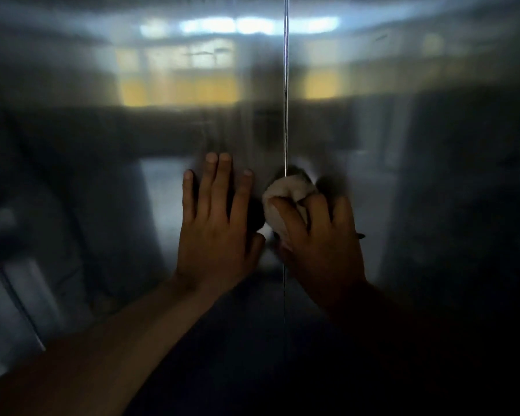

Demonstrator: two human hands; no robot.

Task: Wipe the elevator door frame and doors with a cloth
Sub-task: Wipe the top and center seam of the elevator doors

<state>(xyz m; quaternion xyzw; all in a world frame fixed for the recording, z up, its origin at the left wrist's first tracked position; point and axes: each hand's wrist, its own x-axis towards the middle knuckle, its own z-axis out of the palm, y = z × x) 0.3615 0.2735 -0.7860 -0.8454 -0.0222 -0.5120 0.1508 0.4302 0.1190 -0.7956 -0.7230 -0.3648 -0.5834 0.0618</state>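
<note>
A person's left hand (219,226) lay flat, fingers straight, against the left elevator door (102,190), just beside the centre seam (285,100). The right hand (318,238) had its grip closed around a bunched pale cloth (285,193), pressed to the brushed steel across the seam, onto the right door (418,190).

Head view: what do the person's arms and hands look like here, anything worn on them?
Both hands are bare, no gloves: the left hand and the right hand. The left forearm is bare with no sleeve in view. The right forearm is too dark to tell. No rings or watch can be made out.
</note>
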